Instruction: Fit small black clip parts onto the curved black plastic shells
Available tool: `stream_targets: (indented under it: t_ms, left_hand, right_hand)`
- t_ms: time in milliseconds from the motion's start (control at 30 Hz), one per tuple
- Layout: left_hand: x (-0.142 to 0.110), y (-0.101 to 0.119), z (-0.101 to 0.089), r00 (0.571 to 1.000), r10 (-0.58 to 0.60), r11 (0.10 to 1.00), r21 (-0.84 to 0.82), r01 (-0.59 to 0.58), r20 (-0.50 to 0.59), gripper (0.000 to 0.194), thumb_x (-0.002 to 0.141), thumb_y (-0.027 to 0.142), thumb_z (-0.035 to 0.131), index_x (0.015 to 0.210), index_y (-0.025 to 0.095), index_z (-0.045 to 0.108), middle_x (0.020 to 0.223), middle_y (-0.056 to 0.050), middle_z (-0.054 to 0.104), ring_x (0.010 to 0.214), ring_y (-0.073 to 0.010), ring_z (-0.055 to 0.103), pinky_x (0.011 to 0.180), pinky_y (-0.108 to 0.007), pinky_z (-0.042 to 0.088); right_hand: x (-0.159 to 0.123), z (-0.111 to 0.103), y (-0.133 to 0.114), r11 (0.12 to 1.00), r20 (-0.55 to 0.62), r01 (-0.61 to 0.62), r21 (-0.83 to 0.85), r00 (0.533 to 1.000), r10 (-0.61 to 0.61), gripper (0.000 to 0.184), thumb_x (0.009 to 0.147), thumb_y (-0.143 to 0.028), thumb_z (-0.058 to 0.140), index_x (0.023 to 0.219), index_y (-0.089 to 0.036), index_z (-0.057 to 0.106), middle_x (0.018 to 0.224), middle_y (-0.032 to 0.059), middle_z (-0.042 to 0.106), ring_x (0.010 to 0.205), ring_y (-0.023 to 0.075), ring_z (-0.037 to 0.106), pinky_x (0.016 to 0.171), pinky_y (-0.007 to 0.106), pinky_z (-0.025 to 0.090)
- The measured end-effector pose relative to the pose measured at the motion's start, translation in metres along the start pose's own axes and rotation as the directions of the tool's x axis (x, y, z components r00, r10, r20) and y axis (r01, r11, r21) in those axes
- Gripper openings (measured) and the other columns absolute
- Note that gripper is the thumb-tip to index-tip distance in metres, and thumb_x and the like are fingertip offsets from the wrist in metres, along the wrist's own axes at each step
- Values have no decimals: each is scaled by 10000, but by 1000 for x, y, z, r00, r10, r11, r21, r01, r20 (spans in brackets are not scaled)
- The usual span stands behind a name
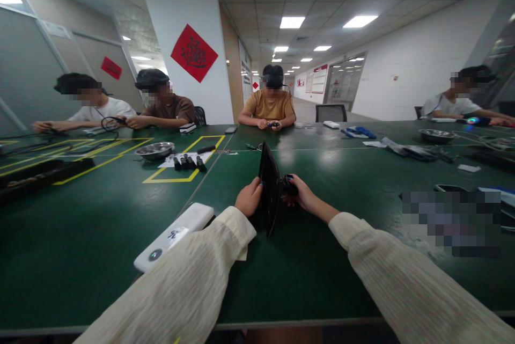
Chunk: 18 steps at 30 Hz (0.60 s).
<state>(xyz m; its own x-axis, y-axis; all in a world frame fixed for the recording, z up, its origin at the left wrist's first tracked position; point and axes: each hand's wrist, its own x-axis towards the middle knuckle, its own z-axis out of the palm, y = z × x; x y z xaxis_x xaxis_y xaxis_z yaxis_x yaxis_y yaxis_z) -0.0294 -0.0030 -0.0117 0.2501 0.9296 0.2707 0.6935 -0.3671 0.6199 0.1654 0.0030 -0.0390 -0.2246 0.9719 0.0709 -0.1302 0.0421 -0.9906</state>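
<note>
A thin black panel [270, 188] stands nearly edge-on above the green table, in the middle of the view. My left hand [249, 196] grips its left side, thumb up and fingers partly hidden behind the wrist and panel. On the panel's right side is a dark, rounded part [288, 185]; my right hand [302, 192] is closed around it. Whether that part is fixed to the panel I cannot make out. Beside my left forearm lies a white oblong device [175, 236] with a handwritten label and a round dark spot.
Ahead on the green table [225, 204] are several black cylindrical parts [189, 162] on white paper and a metal bowl [155, 151]. A blurred patch [450, 223] covers something at right. Another metal bowl [436, 136] stands farther back. Several people sit around the table.
</note>
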Motion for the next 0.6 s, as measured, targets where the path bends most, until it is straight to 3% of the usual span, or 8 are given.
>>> stream_targets:
  t_ms: [433, 600]
  left_hand:
    - [0, -3, 1, 1000, -3, 998, -69, 5, 26, 210, 912, 318, 323, 870, 217, 502, 707, -5, 609, 712, -183, 595, 643, -267, 401]
    - [-1, 0, 0, 1000, -18, 998, -61, 19, 11, 293, 945, 342, 242, 881, 216, 498, 695, -8, 596, 691, -181, 590, 656, -273, 405]
  right_hand:
    - [2, -1, 2, 1000, 15, 9, 6, 1000, -10, 217, 822, -393, 369, 963, -229, 384, 518, -39, 588, 352, 163, 541, 300, 199, 322]
    - [2, -2, 2, 1000, 23, 19, 2, 1000, -19, 220, 827, -398, 372, 964, -227, 392, 526, -37, 589, 361, 164, 545, 303, 199, 319]
